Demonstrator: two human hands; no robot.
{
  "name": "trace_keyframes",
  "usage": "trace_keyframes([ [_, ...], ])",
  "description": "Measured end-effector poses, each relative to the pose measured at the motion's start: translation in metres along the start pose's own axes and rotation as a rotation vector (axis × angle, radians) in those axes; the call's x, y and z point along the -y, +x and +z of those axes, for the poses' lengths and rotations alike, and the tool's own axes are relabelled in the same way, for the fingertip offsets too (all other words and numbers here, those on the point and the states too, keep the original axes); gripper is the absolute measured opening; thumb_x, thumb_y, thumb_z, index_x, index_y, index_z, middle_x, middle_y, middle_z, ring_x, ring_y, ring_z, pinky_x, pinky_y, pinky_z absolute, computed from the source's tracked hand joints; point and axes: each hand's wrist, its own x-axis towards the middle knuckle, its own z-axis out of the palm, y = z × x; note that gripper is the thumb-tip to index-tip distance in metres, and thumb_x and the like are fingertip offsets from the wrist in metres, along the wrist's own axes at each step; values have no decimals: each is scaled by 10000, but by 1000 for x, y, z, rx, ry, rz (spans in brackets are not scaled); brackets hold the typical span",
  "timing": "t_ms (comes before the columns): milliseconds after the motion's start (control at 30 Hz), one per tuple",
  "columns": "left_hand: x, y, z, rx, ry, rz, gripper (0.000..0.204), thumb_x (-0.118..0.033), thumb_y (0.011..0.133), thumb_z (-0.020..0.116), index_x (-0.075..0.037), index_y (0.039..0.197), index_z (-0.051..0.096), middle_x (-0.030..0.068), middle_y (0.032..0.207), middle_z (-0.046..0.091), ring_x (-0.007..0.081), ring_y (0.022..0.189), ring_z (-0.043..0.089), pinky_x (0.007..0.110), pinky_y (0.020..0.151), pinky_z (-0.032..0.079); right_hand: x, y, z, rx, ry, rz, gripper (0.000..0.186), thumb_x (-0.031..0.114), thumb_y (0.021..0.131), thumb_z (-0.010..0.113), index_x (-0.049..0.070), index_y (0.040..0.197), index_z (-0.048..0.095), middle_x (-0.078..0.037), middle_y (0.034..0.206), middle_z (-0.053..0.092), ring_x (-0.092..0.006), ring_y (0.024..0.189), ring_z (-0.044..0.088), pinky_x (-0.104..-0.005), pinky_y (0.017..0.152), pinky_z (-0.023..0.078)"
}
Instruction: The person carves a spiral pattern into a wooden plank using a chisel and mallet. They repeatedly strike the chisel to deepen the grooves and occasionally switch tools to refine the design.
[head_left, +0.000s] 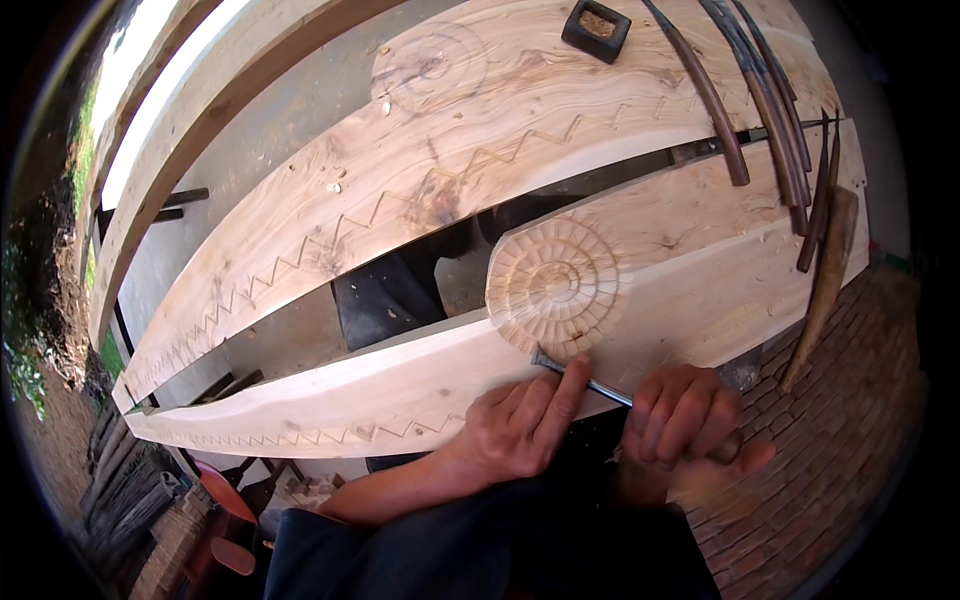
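- The chisel (pixel 610 393) lies across the near edge of the near board (pixel 720 265), its flared tip at the near rim of the carved rosette (pixel 556 285).
- Right hand (pixel 685 415): the grip is wrapped in a fist around the handle, right of the rosette; the thumb sticks out to the right, slightly blurred.
- Left hand (pixel 512 430): the index finger lies on the blade just behind the tip and the other fingers curl; the thumb is hidden, so I cannot tell whether this grip pinches.
- The shiny blade looks like stiff metal, probably light enough for one hand but smooth, so fingers could slide along it.
- The handle seems the place for a full hold; the blade's middle suits a light guiding finger, clear of the likely sharp tip.
- The near board looks heavy and rigid, better steadied by its broad flat face than by its edge.
- The rosette's thin ridges are probably the fragile part, apt to chip across the grain.
- At right, spare tools (pixel 708 100) lie over the far board (pixel 400 165), their slim handles likely easy to roll.
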Motion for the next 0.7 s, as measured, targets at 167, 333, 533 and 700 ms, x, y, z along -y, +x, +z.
trace_keyframes([
  [167, 1, 1, 1, 5, -19, -3, 471, 46, 843, 748, 113, 1309, 728, 86, 873, 704, 126, 647, 662, 279, 568, 568, -2, 5, -2, 25, 17, -2, 773, 719, 1091, 519, 123, 614, 398, -125, 552, 623, -140, 331, 471, -259, 342, 292],
  [333, 2, 0, 2, -3, -15, 6, 483, 44, 838, 733, 122, 1314, 720, 82, 874, 698, 117, 634, 645, 276, 554, 559, -2, 8, -4, 58, 27, 10, 770, 701, 1093, 539, 122, 604, 398, -120, 531, 605, -140, 324, 468, -259, 343, 278],
  [533, 3, 1, 3, -15, -4, 22, 473, 41, 846, 717, 126, 1311, 720, 84, 882, 696, 108, 627, 636, 270, 547, 555, -2, 11, -7, 95, 37, 12, 768, 682, 1095, 552, 126, 589, 394, -116, 520, 600, -141, 318, 461, -260, 345, 263],
  [700, 4, 3, 3, 3, -6, 32, 479, 37, 841, 725, 130, 1311, 720, 84, 878, 698, 106, 628, 637, 272, 546, 555, 0, 14, -7, 107, 29, 26, 766, 680, 1099, 546, 125, 593, 396, -116, 530, 609, -147, 327, 460, -267, 354, 269],
])
